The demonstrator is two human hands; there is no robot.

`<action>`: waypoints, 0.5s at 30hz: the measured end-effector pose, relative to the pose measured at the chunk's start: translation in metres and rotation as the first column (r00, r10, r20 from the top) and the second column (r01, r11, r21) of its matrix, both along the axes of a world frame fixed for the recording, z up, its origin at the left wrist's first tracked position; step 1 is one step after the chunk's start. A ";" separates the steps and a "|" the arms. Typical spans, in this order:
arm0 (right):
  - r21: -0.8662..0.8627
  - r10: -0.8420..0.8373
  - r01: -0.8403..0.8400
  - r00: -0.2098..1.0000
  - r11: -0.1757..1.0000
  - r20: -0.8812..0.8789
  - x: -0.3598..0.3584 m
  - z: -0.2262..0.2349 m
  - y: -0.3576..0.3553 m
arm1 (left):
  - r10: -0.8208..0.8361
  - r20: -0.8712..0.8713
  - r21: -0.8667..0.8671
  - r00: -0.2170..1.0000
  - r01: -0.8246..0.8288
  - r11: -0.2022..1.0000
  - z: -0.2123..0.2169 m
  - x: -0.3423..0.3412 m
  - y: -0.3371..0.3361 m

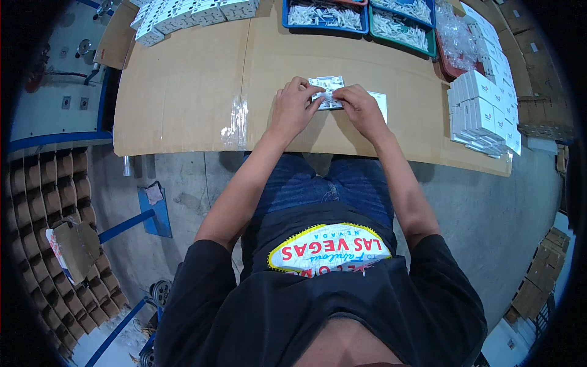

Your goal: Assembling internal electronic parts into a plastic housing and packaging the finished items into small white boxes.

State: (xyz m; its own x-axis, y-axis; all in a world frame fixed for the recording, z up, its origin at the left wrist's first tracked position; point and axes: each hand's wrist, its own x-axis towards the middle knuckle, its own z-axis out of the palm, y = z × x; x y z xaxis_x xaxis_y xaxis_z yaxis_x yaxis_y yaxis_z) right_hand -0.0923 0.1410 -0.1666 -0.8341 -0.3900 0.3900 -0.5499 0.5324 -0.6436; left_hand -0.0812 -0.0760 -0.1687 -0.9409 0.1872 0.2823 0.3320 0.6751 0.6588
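A small white square switch plate (327, 84) lies on the cardboard-covered table (183, 98), a little past its near edge. My left hand (295, 105) grips its left side with fingers curled over it. My right hand (361, 107) pinches a small clear plastic bag (328, 97) against the plate's near edge. Both hands meet over the part and hide most of it. A flat white card (380, 101) lies just right of my right hand.
Blue and green bins (361, 27) of small white parts stand at the far edge. Stacked white boxes (486, 110) line the right side, white plates (183, 13) pile at far left. A compartmented cardboard crate (55, 202) stands on the floor to my left.
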 end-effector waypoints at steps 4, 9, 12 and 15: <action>-0.003 0.036 -0.035 0.993 0.999 0.111 -0.001 0.012 0.002 | -0.002 0.033 0.004 0.999 0.002 1.000 -0.005 -0.008 0.000; -0.030 0.001 0.009 0.955 1.000 0.298 -0.011 0.010 0.003 | -0.002 -0.023 -0.024 1.000 0.001 1.000 0.000 -0.008 0.007; -0.054 -0.014 0.028 0.970 0.998 0.244 -0.016 0.012 -0.003 | 0.023 -0.020 -0.025 1.000 -0.023 0.999 -0.003 -0.008 0.010; -0.027 -0.014 0.022 0.963 0.999 0.269 -0.017 0.015 -0.007 | 0.018 -0.143 -0.064 0.990 -0.027 0.998 -0.002 -0.006 0.011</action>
State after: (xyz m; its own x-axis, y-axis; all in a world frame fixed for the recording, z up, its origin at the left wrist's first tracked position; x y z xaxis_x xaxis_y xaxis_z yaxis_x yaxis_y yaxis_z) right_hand -0.1093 0.1345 -0.1511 -0.9168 -0.3653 0.1612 -0.3444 0.5192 -0.7822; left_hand -0.0867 -0.0649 -0.1704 -0.8964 0.1889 0.4010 0.4030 0.7241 0.5598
